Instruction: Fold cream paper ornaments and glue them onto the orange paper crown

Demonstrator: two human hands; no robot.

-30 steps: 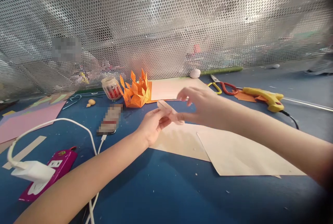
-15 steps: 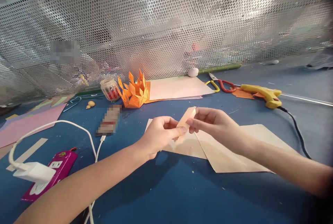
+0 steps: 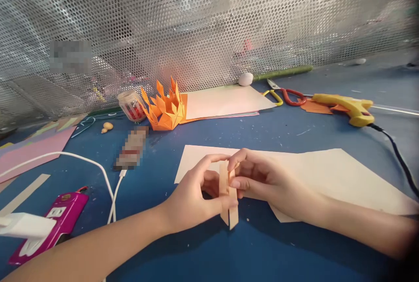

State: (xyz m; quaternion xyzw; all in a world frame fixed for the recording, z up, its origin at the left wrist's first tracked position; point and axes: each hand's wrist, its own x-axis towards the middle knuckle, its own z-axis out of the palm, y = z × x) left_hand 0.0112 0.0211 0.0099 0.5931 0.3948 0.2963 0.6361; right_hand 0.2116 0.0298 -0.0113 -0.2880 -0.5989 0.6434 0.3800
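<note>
Between my hands is a narrow folded strip of cream paper [image 3: 233, 218], held upright with a dark gap showing at its lower end. My left hand [image 3: 199, 194] grips it from the left, thumb across the front and index finger at the top. My right hand [image 3: 262, 177] pinches its right side with thumb and fingers. Flat cream paper sheets [image 3: 314, 173] lie on the blue table under and behind my hands. Part of these sheets is covered by my right hand and forearm.
An orange folded-paper crown shape [image 3: 163, 111] stands at the back beside a jar [image 3: 131, 105]. Red-handled scissors [image 3: 291, 98] and a yellow glue gun [image 3: 350, 107] lie back right. A magenta power strip [image 3: 52, 221] with white cable [image 3: 101, 173] is at left.
The paper strip has gone from tilted to upright, and both hands have come lower and nearer. My left index finger now reaches its top. The whole view has shifted slightly.
</note>
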